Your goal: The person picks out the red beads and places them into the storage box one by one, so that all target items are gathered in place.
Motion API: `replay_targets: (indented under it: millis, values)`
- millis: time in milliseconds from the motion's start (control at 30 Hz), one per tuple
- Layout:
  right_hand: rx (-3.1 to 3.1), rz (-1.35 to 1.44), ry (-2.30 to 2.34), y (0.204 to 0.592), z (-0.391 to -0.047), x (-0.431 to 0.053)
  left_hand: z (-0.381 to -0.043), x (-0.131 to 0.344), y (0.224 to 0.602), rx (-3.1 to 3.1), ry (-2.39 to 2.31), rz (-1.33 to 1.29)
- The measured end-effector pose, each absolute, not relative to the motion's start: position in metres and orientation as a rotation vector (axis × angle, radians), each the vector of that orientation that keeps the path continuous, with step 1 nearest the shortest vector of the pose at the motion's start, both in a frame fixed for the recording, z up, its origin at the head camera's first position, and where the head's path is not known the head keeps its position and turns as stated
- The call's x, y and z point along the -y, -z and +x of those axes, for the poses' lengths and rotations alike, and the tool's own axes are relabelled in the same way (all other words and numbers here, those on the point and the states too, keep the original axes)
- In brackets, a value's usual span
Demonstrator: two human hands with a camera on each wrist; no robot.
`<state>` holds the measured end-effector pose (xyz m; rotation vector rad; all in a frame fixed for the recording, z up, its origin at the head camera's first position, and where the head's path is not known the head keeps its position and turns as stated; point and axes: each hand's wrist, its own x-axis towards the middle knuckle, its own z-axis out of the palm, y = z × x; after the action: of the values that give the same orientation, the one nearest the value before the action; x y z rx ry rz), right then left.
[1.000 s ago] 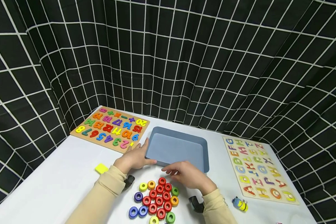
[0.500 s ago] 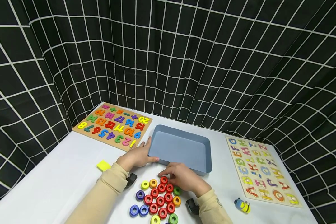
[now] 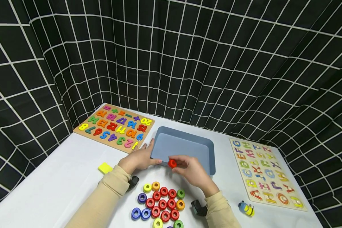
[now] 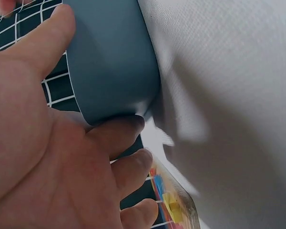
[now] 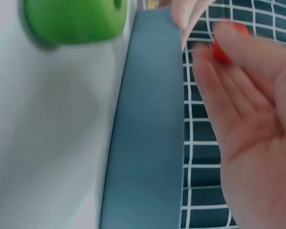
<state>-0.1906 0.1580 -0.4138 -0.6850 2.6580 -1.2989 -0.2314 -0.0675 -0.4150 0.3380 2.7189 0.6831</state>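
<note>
My right hand pinches a red ring bead between thumb and fingers, over the front edge of the blue-grey tray. In the right wrist view the red bead shows partly behind the thumb. At the tray's near left corner lies my left hand, thumb along the front wall and fingers spread along the left side. The left wrist view shows its thumb at the tray's rim and a fingertip against the wall. Several red ring beads lie in a cluster in front of the tray.
Yellow, orange, green, blue and purple beads ring the red ones. A number puzzle board lies back left, a letter puzzle board at the right. A yellow square and a small bee-like toy are on the table.
My right hand came down to the bead cluster, took its backmost red bead and lifted it back to the tray's front edge. The left hand stays at the tray corner.
</note>
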Motion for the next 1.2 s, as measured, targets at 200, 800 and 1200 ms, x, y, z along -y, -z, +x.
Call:
replay_targets:
  millis: [200,800,1200]
  values:
    - [-2.908,-0.227,1.391,0.421,-0.201,-0.164,-0.233,0.067,0.415,-2.716,-0.675,0.338]
    - [-2.982,-0.084,1.328,0.42,-0.202,-0.167,-0.234,0.067,0.418,-2.714,-0.669,0.311]
    - [-2.416,-0.653,1.212,0.426,-0.176,-0.174,-0.233,0.067,0.413,-2.705,-0.68,0.306]
